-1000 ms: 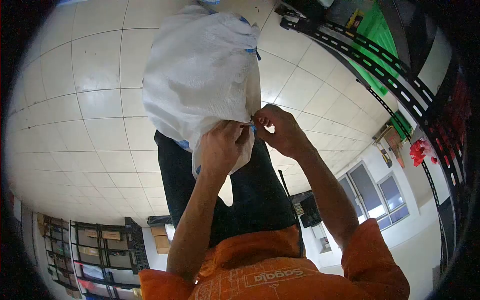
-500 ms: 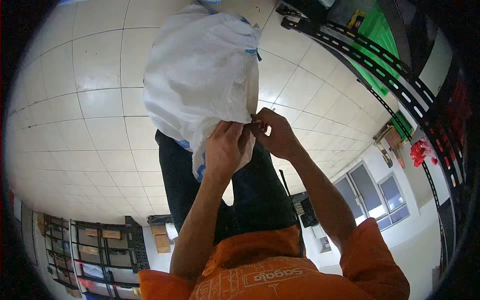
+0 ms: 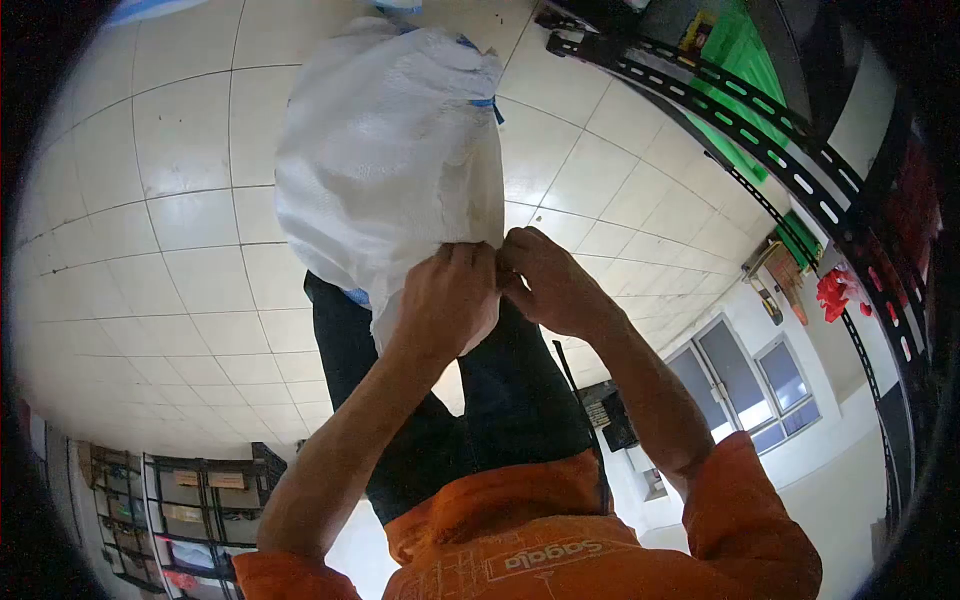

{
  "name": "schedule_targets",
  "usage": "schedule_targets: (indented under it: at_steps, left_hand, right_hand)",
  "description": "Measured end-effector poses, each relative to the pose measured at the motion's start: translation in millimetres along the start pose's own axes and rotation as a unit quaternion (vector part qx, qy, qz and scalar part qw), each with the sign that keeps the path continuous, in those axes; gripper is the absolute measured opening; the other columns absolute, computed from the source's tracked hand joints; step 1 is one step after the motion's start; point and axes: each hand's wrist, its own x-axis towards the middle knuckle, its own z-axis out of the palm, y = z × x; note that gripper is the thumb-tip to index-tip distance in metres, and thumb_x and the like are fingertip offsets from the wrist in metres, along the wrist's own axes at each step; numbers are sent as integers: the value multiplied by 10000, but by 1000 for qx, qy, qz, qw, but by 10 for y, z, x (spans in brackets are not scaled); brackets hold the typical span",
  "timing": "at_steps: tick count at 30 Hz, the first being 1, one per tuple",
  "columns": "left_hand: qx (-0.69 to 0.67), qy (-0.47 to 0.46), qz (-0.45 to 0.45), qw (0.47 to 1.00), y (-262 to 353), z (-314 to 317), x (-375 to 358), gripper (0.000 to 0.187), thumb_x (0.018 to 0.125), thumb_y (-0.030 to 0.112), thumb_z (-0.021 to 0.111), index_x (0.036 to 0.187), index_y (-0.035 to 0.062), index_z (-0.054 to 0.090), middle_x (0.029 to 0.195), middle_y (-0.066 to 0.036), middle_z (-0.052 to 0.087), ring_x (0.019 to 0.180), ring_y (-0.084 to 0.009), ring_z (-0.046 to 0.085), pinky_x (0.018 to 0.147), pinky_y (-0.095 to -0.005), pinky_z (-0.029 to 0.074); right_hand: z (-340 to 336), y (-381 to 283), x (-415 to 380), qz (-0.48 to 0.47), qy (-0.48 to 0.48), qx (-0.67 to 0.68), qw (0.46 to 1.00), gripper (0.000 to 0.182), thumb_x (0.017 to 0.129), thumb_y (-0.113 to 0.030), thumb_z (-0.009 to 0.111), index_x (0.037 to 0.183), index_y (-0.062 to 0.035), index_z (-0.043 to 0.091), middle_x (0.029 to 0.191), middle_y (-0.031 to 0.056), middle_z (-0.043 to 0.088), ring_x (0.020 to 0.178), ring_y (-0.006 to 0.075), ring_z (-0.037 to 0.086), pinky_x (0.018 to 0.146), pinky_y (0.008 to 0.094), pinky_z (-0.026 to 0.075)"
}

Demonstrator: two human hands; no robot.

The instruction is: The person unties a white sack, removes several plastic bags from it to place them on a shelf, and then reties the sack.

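Observation:
A large white woven sack (image 3: 385, 150) with blue marks stands on the tiled floor in front of my dark trousers. A blue tie shows at its upper right. My left hand (image 3: 450, 300) is closed on the sack's gathered near edge, and part of the sack hangs below it. Right beside it, my right hand (image 3: 550, 280) has its fingers pinched together at the sack's right corner, touching my left hand. What lies between the right fingertips is hidden.
Black slotted metal rails (image 3: 720, 110) run along the right, with a green crate (image 3: 745, 85) behind them. A red plastic item (image 3: 832, 295) hangs by the rails. Black shelving (image 3: 205, 510) is at the lower left. Another white and blue item (image 3: 155, 8) is at the top left.
My left hand has turned and its forearm has swung outward to the left. The hands are closer together at the sack's edge. The view has shifted slightly.

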Motion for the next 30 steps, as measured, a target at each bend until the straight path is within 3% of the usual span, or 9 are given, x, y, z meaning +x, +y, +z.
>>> schedule_targets:
  at_steps: [3, 6, 8, 10, 14, 16, 19, 28, 30]
  left_hand:
    - [-69, -42, -67, 995, -29, 12, -12, 218, 792, 176, 638, 927, 27, 553, 866, -146, 595, 846, -320, 612, 720, -426, 518]
    - [-77, 11, -34, 996, -57, 51, -35, 278, 798, 171, 678, 930, -42, 558, 872, -182, 615, 798, -286, 652, 654, -367, 555]
    - [-88, -17, -70, 993, -31, 16, -32, 259, 815, 149, 655, 948, -49, 553, 872, -186, 613, 799, -299, 648, 662, -384, 549]
    - [-100, -47, -107, 988, -51, 30, -61, 241, 833, 126, 633, 966, -56, 547, 872, -189, 610, 800, -312, 645, 669, -401, 543]
    - [-212, 36, -167, 962, -158, 63, -160, 181, 854, 81, 579, 981, -44, 553, 903, -213, 617, 846, -369, 627, 721, -432, 504]
    - [-273, 37, -212, 938, -151, 46, -211, 189, 842, 76, 579, 1004, -19, 564, 930, -220, 623, 894, -391, 616, 755, -435, 489]
    - [-320, 44, -203, 924, -149, 103, -255, 164, 873, 82, 561, 940, -67, 543, 868, -239, 622, 792, -370, 635, 704, -424, 498]
    - [-343, 45, -248, 905, -133, 200, -235, 162, 871, 86, 565, 928, -66, 557, 873, -238, 636, 794, -375, 645, 700, -413, 501]
    - [-350, 39, -275, 895, -135, 218, -218, 179, 865, 98, 577, 930, -69, 566, 871, -238, 639, 798, -377, 646, 701, -417, 501]
  right_hand:
    - [43, 74, -16, -13, 17, 71, 997, 142, 811, 10, 602, 953, 15, 593, 882, 121, 564, 836, 257, 569, 775, 374, 496]
    - [111, 122, -23, -13, 30, 97, 995, 149, 813, 0, 611, 961, 10, 592, 873, 122, 568, 791, 238, 582, 737, 358, 500]
    - [187, 110, -32, -2, 40, 104, 994, 155, 814, -9, 620, 966, 5, 592, 875, 122, 573, 775, 228, 589, 719, 348, 501]
    - [327, 30, -101, 78, 202, 64, 974, 132, 797, -33, 660, 915, 0, 611, 863, 114, 588, 781, 220, 601, 700, 336, 502]
    - [422, -231, -274, 77, 306, -2, 949, 118, 754, -50, 725, 832, 2, 653, 873, 117, 642, 769, 219, 636, 662, 325, 529]
    - [523, -346, -281, 103, 292, 41, 950, 140, 757, -44, 722, 872, 5, 659, 885, 123, 649, 774, 217, 647, 659, 313, 537]
    - [549, -363, -209, 109, 278, 88, 950, 207, 771, -31, 708, 969, 11, 663, 911, 143, 657, 798, 216, 672, 655, 292, 557]
    - [617, -198, -83, 101, 256, 67, 959, 214, 810, -82, 674, 997, 15, 636, 930, 159, 658, 780, 272, 659, 669, 335, 548]
    - [633, -135, -53, 52, 234, -13, 971, 252, 797, -72, 665, 1030, 8, 613, 971, 177, 640, 863, 314, 633, 742, 364, 530]
